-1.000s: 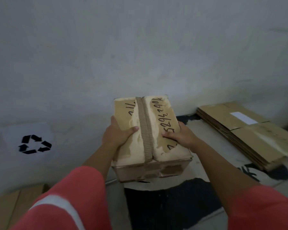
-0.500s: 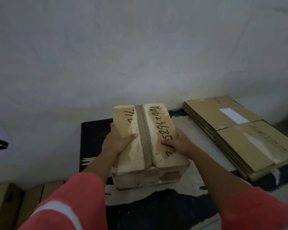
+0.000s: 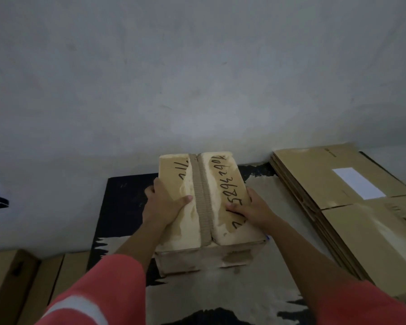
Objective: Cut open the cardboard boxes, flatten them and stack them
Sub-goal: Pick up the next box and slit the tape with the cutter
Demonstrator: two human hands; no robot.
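A closed, worn, tan rectangular cardboard box with black handwritten digits on its top flaps is at centre frame, over a black-and-beige patterned floor mat and close to a grey plastered wall. Whether its base touches the mat cannot be confirmed. A brown ribbed strip runs along the top seam between the two flaps. The left hand grasps the box's left edge, thumb laid across the top flap, fingers wrapped down the side. The right hand grasps the right edge in the same way, thumb on the written flap. Both arms wear red sleeves. To the right, well apart from the box, a stack of flattened brown cardboard sheets lies on the floor against the wall; the top sheet bears a white rectangular label. Brown cartons stand at lower left, beside the mat.
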